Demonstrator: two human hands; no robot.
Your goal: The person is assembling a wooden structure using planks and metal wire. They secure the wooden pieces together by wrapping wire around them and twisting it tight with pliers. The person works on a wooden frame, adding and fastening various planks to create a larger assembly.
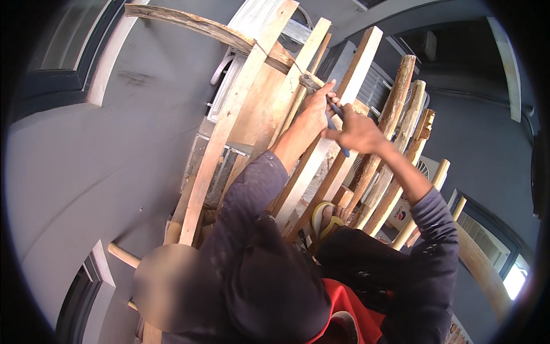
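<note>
A pair of pincers with blue handles [347, 152] is in my hands, its metal jaws [309, 83] up against the end of a light wooden crosspiece. My left hand [318, 109] is closed around the tool just behind the jaws, thumb stretched upward. Lower on the handles, my right hand [361, 133] is closed too, with some of its fingers blurred. A thin dark strand, possibly wire, runs near the jaws across an upright plank [286, 86]. Past the jaws, a rough curved board [195, 23] spans to the wall. What the jaws bite on is too small to make out.
Several planks and round poles [398, 94] run side by side beneath me, with gaps between them. A foot in a yellow sandal [326, 221] rests among them. Air-conditioner units [424, 169] stand below. A grey wall [126, 155] with windows rises on the left. Red cloth [355, 312] lies near my body.
</note>
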